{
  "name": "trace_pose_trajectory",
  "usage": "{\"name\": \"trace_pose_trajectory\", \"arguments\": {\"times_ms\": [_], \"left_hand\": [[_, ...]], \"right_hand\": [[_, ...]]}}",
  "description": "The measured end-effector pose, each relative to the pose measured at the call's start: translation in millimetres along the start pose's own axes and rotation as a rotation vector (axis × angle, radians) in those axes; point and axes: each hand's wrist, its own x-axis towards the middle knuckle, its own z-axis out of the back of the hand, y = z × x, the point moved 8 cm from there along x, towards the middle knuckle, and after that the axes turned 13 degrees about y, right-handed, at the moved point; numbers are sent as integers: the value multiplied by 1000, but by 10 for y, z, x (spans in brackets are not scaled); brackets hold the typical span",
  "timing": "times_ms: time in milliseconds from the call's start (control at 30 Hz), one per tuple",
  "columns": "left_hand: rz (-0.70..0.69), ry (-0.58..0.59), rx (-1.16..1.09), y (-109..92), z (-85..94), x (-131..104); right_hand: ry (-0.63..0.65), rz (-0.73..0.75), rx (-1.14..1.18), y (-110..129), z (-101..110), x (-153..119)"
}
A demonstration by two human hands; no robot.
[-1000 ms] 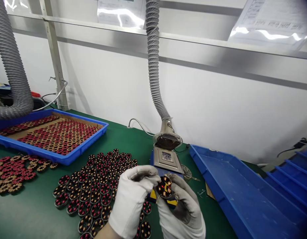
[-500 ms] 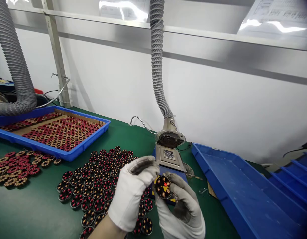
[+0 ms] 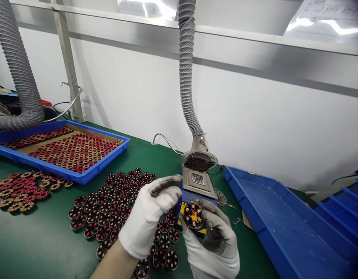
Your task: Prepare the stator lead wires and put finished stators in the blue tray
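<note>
My right hand [image 3: 212, 236], in a white glove blackened at the fingers, grips a round motor stator [image 3: 193, 215] by its rim. Copper coils ring its open centre, and the blue and yellow box behind shows through. A thin wire end sticks out near the thumb. My left hand [image 3: 154, 213], gloved the same way, hovers just left of the stator and apart from it. Its fingers are curled together; whatever may be between them is hidden. Under and beside the left hand stand several ringed stators [image 3: 109, 209] with red or copper coils.
Behind my hands sits a metal-topped solder pot [image 3: 198, 179] under a fume hood [image 3: 199, 159] on a flexible duct [image 3: 186, 69]. A blue tray [image 3: 109, 157] of stator cores stands left, with loose cores [image 3: 22, 192] before it. Another blue tray [image 3: 283, 217] lies right.
My left hand has drawn left and slightly up, away from the stator. The stator in my right hand has turned more toward me and shifted slightly right.
</note>
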Motion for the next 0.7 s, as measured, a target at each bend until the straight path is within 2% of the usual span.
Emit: {"name": "trace_pose_trajectory", "arguments": {"times_ms": [100,267,367,467,533,600,633,667,700], "left_hand": [[145,57,-1,50,-90,-4],[191,-3,-5,150,-97,-48],[106,-68,40,114,1,-31],[-80,-200,73,-59,164,-44],[-151,-265,112,-164,259,-111],[-96,-271,268,-208,328,-230],[-63,-241,416,-230,346,-315],[-24,-185,602,-233,347,-416],[-49,-122,825,-260,324,-545]], "right_hand": [[23,71,-25,29,-3,-6],[58,46,-17,-34,-18,-37],[64,18,-6,-50,-43,-33],[58,-39,26,-56,-66,-33],[34,-129,93,-103,-45,-43],[25,-254,182,-209,6,-38],[54,-328,230,-289,24,-19],[113,-411,281,-389,28,14],[193,-495,334,-504,26,56]]}}
